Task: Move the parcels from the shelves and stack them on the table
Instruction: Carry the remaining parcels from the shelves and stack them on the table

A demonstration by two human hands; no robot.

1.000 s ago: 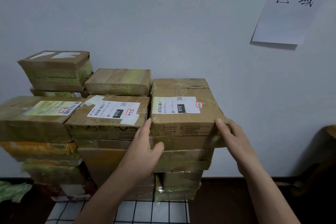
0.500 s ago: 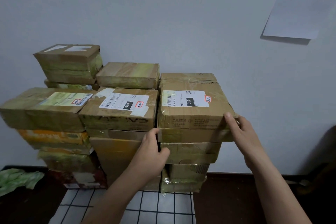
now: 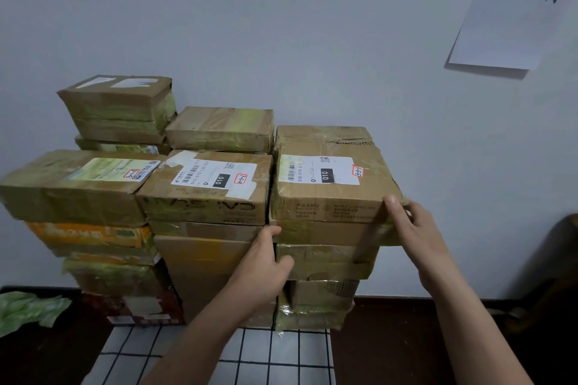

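Brown taped parcels stand in three stacks against the wall. The right stack is topped by a labelled parcel (image 3: 328, 194) that lies on a flatter parcel (image 3: 325, 233). My left hand (image 3: 262, 266) is at the gap between the middle and right stacks, its fingertips against the flatter parcel's left end, holding nothing. My right hand (image 3: 419, 228) rests with spread fingers on the top parcel's front right corner, not gripping it. The middle stack's top parcel (image 3: 206, 187) and the left stack's top parcel (image 3: 72, 187) also carry labels.
The stacks stand on a table with a white black-checked cloth (image 3: 266, 353). Two smaller parcels sit higher at the back left. A paper sign (image 3: 516, 6) hangs on the wall. Green plastic (image 3: 28, 309) lies at the left, and a dark object (image 3: 556, 259) stands at the right.
My left hand has slid down from the top right parcel's front left corner to the flatter parcel beneath it. My right hand stays at the right corner.
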